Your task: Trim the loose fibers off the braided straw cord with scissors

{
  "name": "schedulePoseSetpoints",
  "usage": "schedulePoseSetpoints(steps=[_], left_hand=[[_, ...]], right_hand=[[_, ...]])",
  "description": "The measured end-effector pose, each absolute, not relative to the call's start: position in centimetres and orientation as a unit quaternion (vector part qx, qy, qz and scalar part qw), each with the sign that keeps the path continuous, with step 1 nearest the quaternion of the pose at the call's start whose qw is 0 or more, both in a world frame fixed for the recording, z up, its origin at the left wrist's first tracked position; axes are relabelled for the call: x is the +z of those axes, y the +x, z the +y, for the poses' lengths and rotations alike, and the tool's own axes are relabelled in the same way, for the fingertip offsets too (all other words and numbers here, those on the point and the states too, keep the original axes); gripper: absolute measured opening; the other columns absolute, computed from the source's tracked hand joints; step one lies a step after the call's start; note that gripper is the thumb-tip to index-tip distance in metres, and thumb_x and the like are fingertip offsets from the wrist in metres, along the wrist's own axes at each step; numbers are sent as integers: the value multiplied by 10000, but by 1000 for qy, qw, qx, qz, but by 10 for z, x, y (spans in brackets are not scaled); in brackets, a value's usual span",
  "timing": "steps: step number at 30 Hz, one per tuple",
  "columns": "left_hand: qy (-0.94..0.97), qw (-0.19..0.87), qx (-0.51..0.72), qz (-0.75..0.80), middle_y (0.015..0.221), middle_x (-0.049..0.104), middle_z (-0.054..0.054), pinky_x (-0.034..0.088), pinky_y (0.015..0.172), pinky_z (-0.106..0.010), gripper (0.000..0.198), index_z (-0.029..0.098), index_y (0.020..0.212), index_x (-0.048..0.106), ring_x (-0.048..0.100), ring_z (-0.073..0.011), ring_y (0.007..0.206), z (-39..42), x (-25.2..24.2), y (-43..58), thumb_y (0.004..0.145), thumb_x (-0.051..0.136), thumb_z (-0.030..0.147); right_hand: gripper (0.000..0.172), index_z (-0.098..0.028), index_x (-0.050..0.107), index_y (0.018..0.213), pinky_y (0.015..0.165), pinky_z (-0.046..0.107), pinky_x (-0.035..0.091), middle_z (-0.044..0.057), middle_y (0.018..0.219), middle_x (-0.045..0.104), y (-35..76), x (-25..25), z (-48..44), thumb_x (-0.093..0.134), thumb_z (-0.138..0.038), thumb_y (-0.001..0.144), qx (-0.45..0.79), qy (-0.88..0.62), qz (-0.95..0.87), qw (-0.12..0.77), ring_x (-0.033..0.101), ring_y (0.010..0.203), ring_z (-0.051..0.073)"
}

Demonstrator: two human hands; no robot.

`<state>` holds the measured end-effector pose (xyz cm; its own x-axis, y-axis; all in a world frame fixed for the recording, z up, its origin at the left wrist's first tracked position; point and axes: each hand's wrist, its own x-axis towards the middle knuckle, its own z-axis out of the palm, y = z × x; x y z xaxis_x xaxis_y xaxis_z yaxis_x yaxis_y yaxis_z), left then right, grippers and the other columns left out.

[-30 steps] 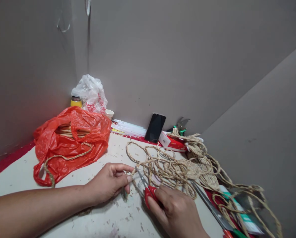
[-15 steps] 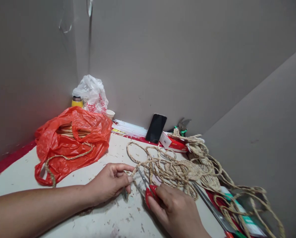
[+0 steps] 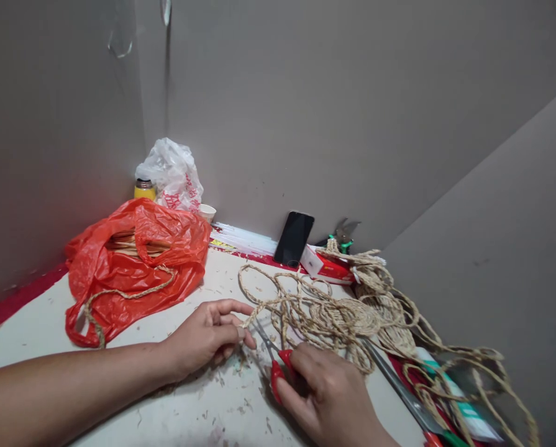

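My left hand is closed on the end of a braided straw rope, thumb and fingers pinching it. From there the rope runs right into a tangled heap of braided rope. My right hand grips red-handled scissors. Their blades are parted and point up and left, close to the pinched rope end. Whether a blade touches the rope I cannot tell.
To the left lies a red plastic bag with straw strands inside. A phone leans against the wall, with pliers beside it. Larger shears rest at right. Behind are a white bag, a yellow bottle and a cup.
My left hand has shifted slightly, and the rope end now shows at its thumb. The scissor blades have dropped a little lower beside the rope.
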<state>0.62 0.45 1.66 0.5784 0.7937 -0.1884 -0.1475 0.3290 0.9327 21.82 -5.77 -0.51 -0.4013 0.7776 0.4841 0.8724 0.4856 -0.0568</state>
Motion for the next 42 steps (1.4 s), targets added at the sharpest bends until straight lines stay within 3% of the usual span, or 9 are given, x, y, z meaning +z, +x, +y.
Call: schedulePoseSetpoints(steps=[11,21,23,26,29,32,34,37,42], left_hand=[[493,746,308,326,812,707,-53,256,429,-200,479,146,1037,541,381,-33,403,6,16,4,562,510,92],[504,732,296,350,883,709,-52,316,455,-186,421,164,1092,522,439,-37,439,3,8,8,680,607,148],[511,727,293,353,904,704,-56,303,446,-181,384,166,1083,522,446,-34,443,2,9,8,712,619,187],[525,716,292,356,870,699,-49,268,435,-180,348,163,1052,533,414,-26,430,0,12,9,738,648,261],[534,719,302,326,781,681,-37,359,542,-194,333,142,1006,564,507,-66,551,-6,15,8,734,678,297],[569,710,288,297,737,655,-25,426,670,-238,278,130,980,622,566,-114,682,-13,15,7,755,655,289],[604,692,263,295,743,650,-20,441,686,-252,263,134,998,651,568,-122,691,-15,13,6,772,626,268],[650,659,235,296,768,659,-22,445,696,-252,243,134,987,679,571,-128,711,-15,10,6,784,584,229],[689,595,253,327,878,689,-48,442,768,-251,235,121,942,691,589,-151,818,-13,11,9,766,543,170]], right_hand=[[282,-197,486,594,518,239,257,-22,541,518,224,-11,-54,516,-271,864,-82,-515,-819,238,474,474,102],[235,-187,506,604,516,239,272,-15,549,497,219,-7,-55,541,-226,834,-64,-484,-828,275,431,491,109],[267,-187,502,576,499,237,279,-16,538,479,219,-6,-54,540,-244,834,-3,-502,-809,306,424,487,108],[346,-179,544,561,486,236,315,-1,537,482,217,-4,-52,543,-367,852,196,-561,-712,375,444,508,124],[406,-155,656,719,460,235,320,23,584,558,216,-1,-50,568,-537,826,416,-587,-541,435,438,484,115],[434,-146,681,895,444,214,285,6,555,556,214,1,-48,613,-563,799,551,-540,-410,487,384,449,83],[383,-147,676,913,441,198,254,-43,479,464,213,3,-47,669,-507,783,603,-493,-352,519,327,441,66],[268,-159,637,754,432,187,205,-94,458,335,210,6,-49,760,-396,730,630,-440,-294,568,238,436,47],[329,-169,536,610,437,184,210,-92,462,342,203,9,-55,790,-357,702,569,-454,-318,608,256,434,44]])
